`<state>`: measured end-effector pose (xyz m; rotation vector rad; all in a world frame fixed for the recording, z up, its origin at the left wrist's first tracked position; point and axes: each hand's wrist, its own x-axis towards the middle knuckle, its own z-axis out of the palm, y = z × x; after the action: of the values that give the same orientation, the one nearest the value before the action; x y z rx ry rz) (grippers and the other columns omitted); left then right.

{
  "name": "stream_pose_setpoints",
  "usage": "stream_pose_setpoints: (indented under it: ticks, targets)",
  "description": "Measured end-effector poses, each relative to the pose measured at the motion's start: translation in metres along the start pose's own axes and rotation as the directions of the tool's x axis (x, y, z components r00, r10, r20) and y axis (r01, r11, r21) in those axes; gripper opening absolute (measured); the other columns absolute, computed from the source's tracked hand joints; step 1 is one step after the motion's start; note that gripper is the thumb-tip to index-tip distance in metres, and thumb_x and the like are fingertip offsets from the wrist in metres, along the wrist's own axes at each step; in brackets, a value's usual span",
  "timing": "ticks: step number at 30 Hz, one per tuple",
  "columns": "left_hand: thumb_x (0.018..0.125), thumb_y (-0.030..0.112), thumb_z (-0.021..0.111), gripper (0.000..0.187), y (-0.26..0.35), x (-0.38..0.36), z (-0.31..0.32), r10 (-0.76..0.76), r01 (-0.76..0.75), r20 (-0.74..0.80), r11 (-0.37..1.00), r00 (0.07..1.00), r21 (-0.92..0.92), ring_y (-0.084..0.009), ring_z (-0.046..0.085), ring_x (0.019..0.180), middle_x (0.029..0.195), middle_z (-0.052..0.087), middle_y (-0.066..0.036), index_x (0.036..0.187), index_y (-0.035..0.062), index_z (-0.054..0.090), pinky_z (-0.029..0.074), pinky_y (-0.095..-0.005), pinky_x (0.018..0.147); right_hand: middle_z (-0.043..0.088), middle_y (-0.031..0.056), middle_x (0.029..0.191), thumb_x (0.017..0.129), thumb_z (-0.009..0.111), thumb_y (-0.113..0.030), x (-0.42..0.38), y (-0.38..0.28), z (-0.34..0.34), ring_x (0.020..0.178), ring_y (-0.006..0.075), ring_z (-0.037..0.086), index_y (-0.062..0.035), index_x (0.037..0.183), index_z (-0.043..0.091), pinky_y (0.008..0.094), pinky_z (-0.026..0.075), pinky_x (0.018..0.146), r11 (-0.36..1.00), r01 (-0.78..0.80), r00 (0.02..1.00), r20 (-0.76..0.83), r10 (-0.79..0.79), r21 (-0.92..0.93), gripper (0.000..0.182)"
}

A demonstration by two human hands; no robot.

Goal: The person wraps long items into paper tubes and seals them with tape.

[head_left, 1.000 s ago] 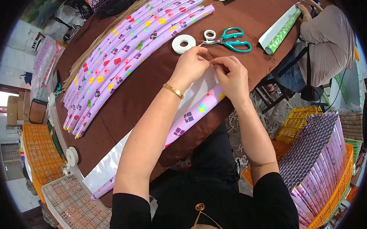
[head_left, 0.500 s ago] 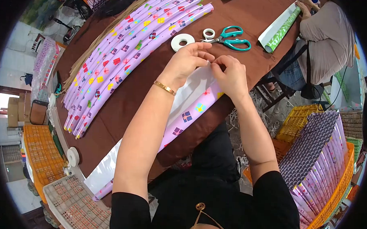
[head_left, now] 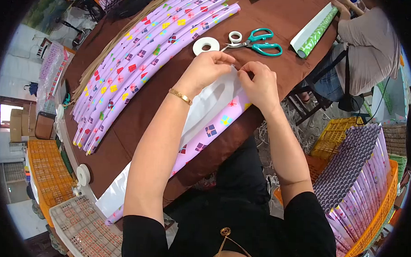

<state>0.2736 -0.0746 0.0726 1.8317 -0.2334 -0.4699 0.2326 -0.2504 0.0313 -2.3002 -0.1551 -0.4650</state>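
A sheet of lilac gift-wrap paper (head_left: 208,131) with its white inner side up lies half rolled along the near edge of the brown table (head_left: 147,108). My left hand (head_left: 207,67) pinches the sheet's far corner. My right hand (head_left: 261,83) pinches the same edge just beside it, fingertips almost touching. A white tape roll (head_left: 205,45), a smaller tape roll (head_left: 235,37) and teal scissors (head_left: 258,43) lie just beyond my hands.
Several finished lilac paper rolls (head_left: 140,58) lie in a row at the table's far left. Another person (head_left: 371,48) at the right handles a green roll (head_left: 315,35). An orange basket (head_left: 370,211) of rolls stands at my right. Crates (head_left: 82,228) sit at lower left.
The white flap of the sheet has lifted and spread wider under my left arm. Both hands stay pinched at the corner, shifted only slightly.
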Motion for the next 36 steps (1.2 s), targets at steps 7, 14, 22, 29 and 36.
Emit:
stream_pose_setpoints:
  ticks: [7, 14, 22, 29, 36]
  targets:
    - [0.091, 0.030, 0.068, 0.030, 0.005, 0.016, 0.002, -0.185, 0.183, -0.025, 0.982, 0.983, -0.042, -0.0062, 0.057, 0.082, 0.088, 0.066, 0.001, 0.101, 0.0018, 0.072, 0.046, -0.0238, 0.073, 0.068, 0.0146, 0.084, 0.081, 0.067, -0.017, 0.000, -0.001, 0.001, 0.080, 0.0320, 0.065, -0.0020, 0.086, 0.069, 0.0415, 0.052, 0.073, 1.000, -0.021, 1.000, -0.002, 0.021, 0.012, 0.016]
    - [0.088, 0.029, 0.071, 0.029, 0.007, 0.017, 0.003, -0.212, 0.211, 0.006, 0.974, 0.977, 0.081, -0.0085, 0.059, 0.084, 0.090, 0.069, -0.003, 0.095, 0.0010, 0.073, 0.046, -0.0242, 0.076, 0.069, 0.0137, 0.085, 0.081, 0.067, -0.016, 0.000, 0.001, 0.002, 0.080, 0.0320, 0.065, -0.0017, 0.086, 0.069, 0.0417, 0.052, 0.072, 1.000, -0.003, 1.000, -0.005, 0.003, 0.005, 0.015]
    - [0.088, 0.028, 0.071, 0.028, 0.014, 0.011, 0.004, -0.152, 0.150, 0.020, 0.987, 0.988, 0.060, -0.0096, 0.059, 0.084, 0.090, 0.069, -0.004, 0.095, 0.0012, 0.073, 0.047, -0.0249, 0.077, 0.068, 0.0129, 0.083, 0.080, 0.067, -0.016, 0.000, 0.001, 0.001, 0.081, 0.0313, 0.065, -0.0023, 0.084, 0.068, 0.0421, 0.051, 0.073, 1.000, 0.008, 1.000, -0.004, -0.008, -0.017, 0.015]
    - [0.088, 0.030, 0.073, 0.029, 0.007, 0.022, 0.008, -0.253, 0.257, -0.051, 0.964, 0.966, 0.075, -0.0095, 0.060, 0.082, 0.090, 0.070, -0.004, 0.092, 0.0010, 0.074, 0.048, -0.0256, 0.075, 0.068, 0.0117, 0.082, 0.080, 0.066, -0.016, 0.001, 0.003, 0.003, 0.082, 0.0314, 0.065, -0.0031, 0.083, 0.068, 0.0425, 0.051, 0.074, 0.999, 0.013, 1.000, -0.007, -0.013, -0.038, 0.014]
    - [0.089, 0.026, 0.072, 0.027, -0.002, 0.022, 0.005, -0.198, 0.198, -0.012, 0.978, 0.980, 0.071, -0.0088, 0.061, 0.082, 0.088, 0.070, -0.003, 0.094, 0.0004, 0.074, 0.048, -0.0251, 0.075, 0.068, 0.0125, 0.083, 0.080, 0.065, -0.017, 0.000, 0.000, 0.001, 0.083, 0.0321, 0.065, -0.0025, 0.084, 0.068, 0.0430, 0.050, 0.075, 1.000, -0.005, 1.000, 0.010, 0.006, -0.022, 0.015]
